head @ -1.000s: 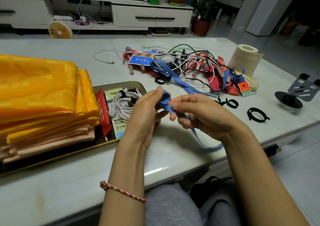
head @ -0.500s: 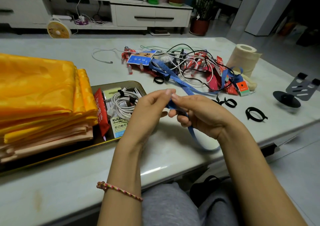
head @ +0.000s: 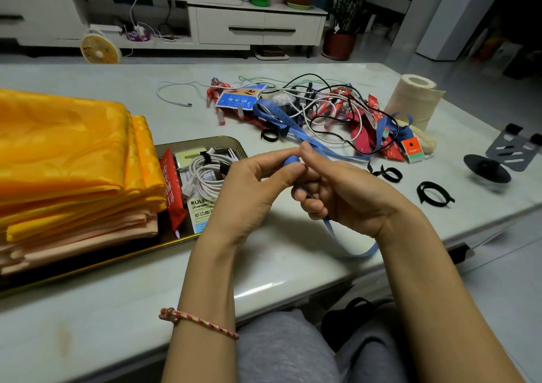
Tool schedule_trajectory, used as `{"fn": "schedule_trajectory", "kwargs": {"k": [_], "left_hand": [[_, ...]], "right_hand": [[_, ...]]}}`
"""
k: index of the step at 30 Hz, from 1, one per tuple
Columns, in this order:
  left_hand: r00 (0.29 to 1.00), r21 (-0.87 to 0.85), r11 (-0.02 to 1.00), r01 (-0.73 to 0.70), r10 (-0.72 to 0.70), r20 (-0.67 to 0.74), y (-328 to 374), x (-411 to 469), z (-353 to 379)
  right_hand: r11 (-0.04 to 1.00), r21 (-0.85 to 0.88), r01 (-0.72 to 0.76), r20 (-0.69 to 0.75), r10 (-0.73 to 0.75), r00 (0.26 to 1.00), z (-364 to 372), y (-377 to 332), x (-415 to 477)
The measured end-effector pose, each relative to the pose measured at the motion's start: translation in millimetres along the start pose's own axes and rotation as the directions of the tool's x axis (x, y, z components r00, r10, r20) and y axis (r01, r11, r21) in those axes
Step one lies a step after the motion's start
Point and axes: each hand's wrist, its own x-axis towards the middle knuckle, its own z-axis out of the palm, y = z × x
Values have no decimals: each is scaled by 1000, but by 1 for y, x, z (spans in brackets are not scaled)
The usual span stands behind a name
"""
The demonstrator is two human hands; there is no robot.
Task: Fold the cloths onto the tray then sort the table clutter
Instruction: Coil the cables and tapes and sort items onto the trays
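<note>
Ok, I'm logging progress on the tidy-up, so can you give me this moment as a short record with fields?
cloths: folded cloths stacked on the tray
hands: left hand and right hand both hold the blue tape measure, its end rolled up between them
rest of tape: trails into the cable pile
also in tray: coiled white cable
loose on table: black straps, paper roll

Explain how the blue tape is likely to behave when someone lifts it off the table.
Probably floppy: the blue tape sags in a loose loop below the right hand. Likely light, since the left hand pinches its rolled end with fingertips. Its far part runs into the tangled cables, so lifting may drag them along.
</note>
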Motion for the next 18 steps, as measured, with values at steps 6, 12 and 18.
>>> {"fn": "schedule_trajectory", "kwargs": {"k": [6,12,18], "left_hand": [[1000,212,977,5,-1,-16,-2,-3,-8],[997,-96,993,72,-69,31,3,-5,-2],[993,15,993,117,-118,24,2,-7,-16]], "right_hand": [[1000,-25,-5,-1,5,1000,-2,1,-1],[978,201,50,111,-73,991,2,1,1],[998,62,30,138,-38,990,7,3,1]]}}
